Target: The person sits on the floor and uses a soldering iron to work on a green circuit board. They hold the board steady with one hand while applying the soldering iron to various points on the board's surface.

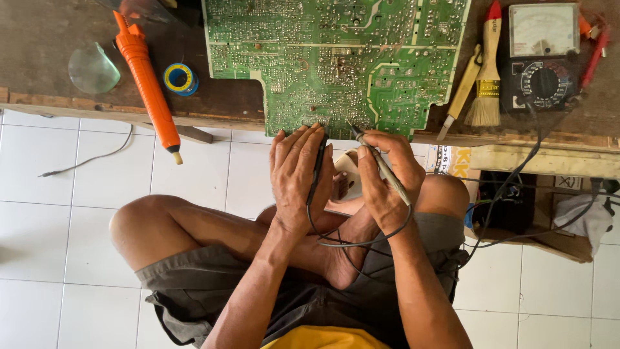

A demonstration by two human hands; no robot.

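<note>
**Probing the near edge of a circuit board with two meter leads**

The person sits cross-legged on the white tiled floor (64,194) before a low wooden table (39,26). A large green circuit board (336,58) lies solder side up on it, its near edge at the table's front. The left hand (298,181) is closed around a black test probe (316,171), fingers stretched along it, with the tip at the board's near edge. The right hand (384,184) grips a second probe (381,165) pencil-fashion, its metal tip touching the board just beside the left one. Both leads loop down over the lap and seem to run right toward the analog multimeter (542,58) at the table's right end.

The step in hand looks like a reading taken between two solder points close together. The next move would call for keeping both tips steady on their points while glancing at the meter's needle, then shifting one tip without bridging neighbouring joints.

Counted: one circuit board, two probes, one multimeter, one orange desoldering pump (148,84), one small spool of solder (180,78), one clear lens-like piece (93,68), two brushes (485,77) side by side, and one cardboard box (516,200) of odds and ends under the table.
</note>
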